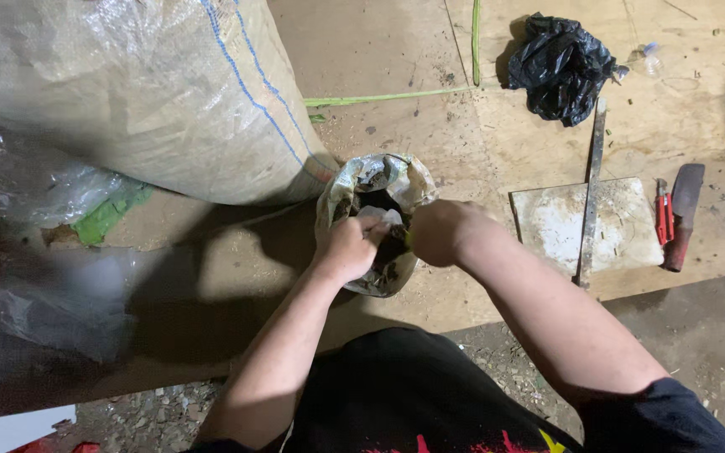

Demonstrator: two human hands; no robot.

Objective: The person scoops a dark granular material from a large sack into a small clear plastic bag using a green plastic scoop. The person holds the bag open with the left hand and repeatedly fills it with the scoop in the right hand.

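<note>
- A small clear plastic bag of dark soil (377, 180), crumpled and smeared grey with dirt, stands open on the brown plywood board (463, 143), just beside the large woven white sack with a blue stripe (153, 92).
- The left hand (347, 249) is curled closed on the bag's near rim, pinching a pale fold of plastic.
- The right hand (438, 231) is closed at the bag's right edge; its fingers are hidden, so what it grasps cannot be told.
- The bag's lower half is covered by both hands.
- Well apart to the right lie a red-handled knife (683, 214) and a crumpled black plastic bag (562, 67).
</note>
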